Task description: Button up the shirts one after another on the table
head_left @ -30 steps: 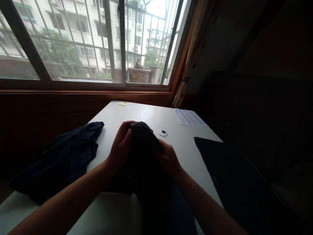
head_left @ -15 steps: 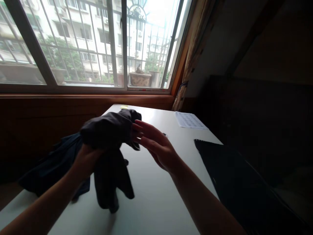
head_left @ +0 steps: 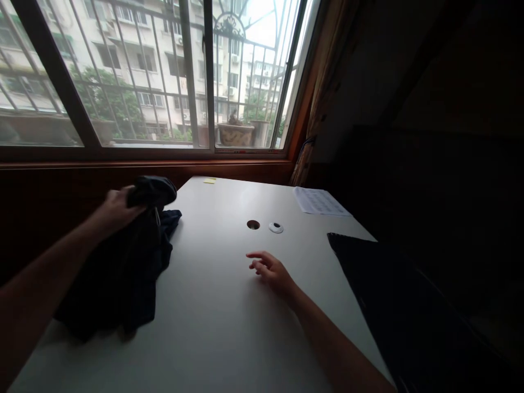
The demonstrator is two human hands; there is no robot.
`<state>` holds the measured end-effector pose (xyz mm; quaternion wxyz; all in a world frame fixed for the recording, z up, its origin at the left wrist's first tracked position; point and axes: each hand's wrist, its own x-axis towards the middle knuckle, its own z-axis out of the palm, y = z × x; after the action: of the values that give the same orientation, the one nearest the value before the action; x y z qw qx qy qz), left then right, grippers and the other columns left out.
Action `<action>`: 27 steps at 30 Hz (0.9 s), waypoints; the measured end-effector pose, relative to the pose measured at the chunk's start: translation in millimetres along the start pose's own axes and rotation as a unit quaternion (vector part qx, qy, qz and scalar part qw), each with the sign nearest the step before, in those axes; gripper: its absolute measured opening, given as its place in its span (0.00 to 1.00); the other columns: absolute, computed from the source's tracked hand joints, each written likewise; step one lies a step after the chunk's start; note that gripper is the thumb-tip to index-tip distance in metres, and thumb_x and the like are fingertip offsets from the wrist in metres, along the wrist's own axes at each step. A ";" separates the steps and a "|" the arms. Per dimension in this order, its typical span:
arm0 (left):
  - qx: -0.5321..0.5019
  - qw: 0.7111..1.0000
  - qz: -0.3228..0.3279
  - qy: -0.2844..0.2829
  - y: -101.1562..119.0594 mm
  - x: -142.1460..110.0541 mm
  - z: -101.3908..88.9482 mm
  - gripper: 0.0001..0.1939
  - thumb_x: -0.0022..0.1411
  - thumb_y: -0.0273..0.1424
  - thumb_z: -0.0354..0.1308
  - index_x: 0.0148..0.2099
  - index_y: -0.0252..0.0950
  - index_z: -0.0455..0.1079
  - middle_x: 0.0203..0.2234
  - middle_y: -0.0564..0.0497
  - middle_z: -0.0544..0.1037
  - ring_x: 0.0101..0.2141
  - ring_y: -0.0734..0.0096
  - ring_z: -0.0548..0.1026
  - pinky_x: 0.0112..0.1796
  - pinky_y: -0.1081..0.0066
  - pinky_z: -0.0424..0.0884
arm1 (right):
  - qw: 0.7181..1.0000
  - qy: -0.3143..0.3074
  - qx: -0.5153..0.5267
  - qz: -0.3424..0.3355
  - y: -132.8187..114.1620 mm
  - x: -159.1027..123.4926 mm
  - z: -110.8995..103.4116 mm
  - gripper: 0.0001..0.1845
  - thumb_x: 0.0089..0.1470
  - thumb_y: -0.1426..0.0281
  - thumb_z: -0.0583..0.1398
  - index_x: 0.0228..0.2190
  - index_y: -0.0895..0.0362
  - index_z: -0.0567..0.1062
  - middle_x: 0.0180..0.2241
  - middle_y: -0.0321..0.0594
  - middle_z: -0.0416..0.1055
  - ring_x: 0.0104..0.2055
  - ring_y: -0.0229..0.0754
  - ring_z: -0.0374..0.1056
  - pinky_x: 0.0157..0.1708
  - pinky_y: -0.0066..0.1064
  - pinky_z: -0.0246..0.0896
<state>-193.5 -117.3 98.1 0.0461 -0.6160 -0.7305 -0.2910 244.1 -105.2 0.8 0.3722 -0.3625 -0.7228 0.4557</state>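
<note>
A dark, bunched-up garment (head_left: 152, 191) is gripped by my left hand (head_left: 117, 210) at the left side of the white table (head_left: 221, 305). Its loose cloth hangs below the hand, over a dark blue garment (head_left: 143, 300) lying at the table's left edge. Where one dark cloth ends and the other begins is hard to see. My right hand (head_left: 270, 271) hovers near the middle of the table, holding nothing, with its fingers apart and slightly curled.
A round hole (head_left: 253, 225) in the tabletop has a white ring-shaped cover (head_left: 275, 227) beside it. Printed paper sheets (head_left: 321, 202) lie at the back right, a yellow note (head_left: 209, 180) at the back left. Dark flat cloth (head_left: 393, 295) covers the right edge. Beyond stands a barred window (head_left: 164, 82).
My left hand has carried the dark garment leftward, over the blue one. My right hand has come away from the garment and moved toward me, uncovering the hole and its cover.
</note>
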 end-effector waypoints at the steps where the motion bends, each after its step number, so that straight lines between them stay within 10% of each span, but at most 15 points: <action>1: 0.031 0.999 -0.016 -0.014 -1.1 -1.9 13.3 0.40 0.63 0.54 0.50 0.65 0.27 0.59 0.54 0.33 0.68 0.48 0.39 0.74 0.47 0.45 0.67 | 1.000 -0.007 -0.008 -0.005 4.7 -0.8 1.0 0.15 0.59 0.66 0.57 0.47 0.55 0.77 0.42 0.43 0.75 0.41 0.43 0.73 0.38 0.34 0.69; 7: 0.213 0.973 0.063 -0.066 14.0 -30.8 86.9 0.34 0.64 0.41 0.51 0.69 0.34 0.56 0.63 0.30 0.58 0.57 0.29 0.61 0.50 0.40 0.61 | 0.997 -0.037 -0.061 -0.042 10.7 -2.7 3.5 0.14 0.60 0.68 0.58 0.46 0.54 0.77 0.45 0.43 0.72 0.41 0.41 0.73 0.39 0.32 0.69; 12: 0.247 0.962 0.053 -0.101 10.7 -24.7 80.3 0.36 0.64 0.43 0.50 0.70 0.33 0.55 0.61 0.30 0.59 0.54 0.30 0.62 0.48 0.42 0.64 | 0.987 -0.048 -0.132 -0.081 12.9 -4.2 5.1 0.14 0.60 0.71 0.57 0.46 0.54 0.77 0.45 0.43 0.73 0.37 0.38 0.71 0.39 0.31 0.68; 17: 0.213 0.966 0.148 0.012 39.6 -38.7 76.4 0.24 0.65 0.39 0.51 0.60 0.35 0.66 0.63 0.35 0.59 0.61 0.36 0.56 0.56 0.42 0.57 | 0.977 -0.055 -0.171 -0.116 11.5 -6.9 5.7 0.14 0.59 0.74 0.57 0.45 0.53 0.77 0.46 0.42 0.74 0.35 0.37 0.71 0.37 0.30 0.68; 27: -0.042 0.952 0.292 -0.084 108.1 -87.7 130.0 0.11 0.72 0.32 0.48 0.39 0.37 0.68 0.35 0.48 0.76 0.36 0.64 0.75 0.37 0.68 0.67 | 0.918 0.131 -0.362 -0.093 3.2 -1.9 -29.5 0.13 0.60 0.76 0.56 0.43 0.53 0.77 0.41 0.40 0.76 0.42 0.42 0.72 0.48 0.34 0.67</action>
<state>-34.7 -123.6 -6.9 0.0416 -0.8261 -0.5068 -0.2429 271.2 -94.3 6.5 0.3474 -0.4600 -0.8137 0.0751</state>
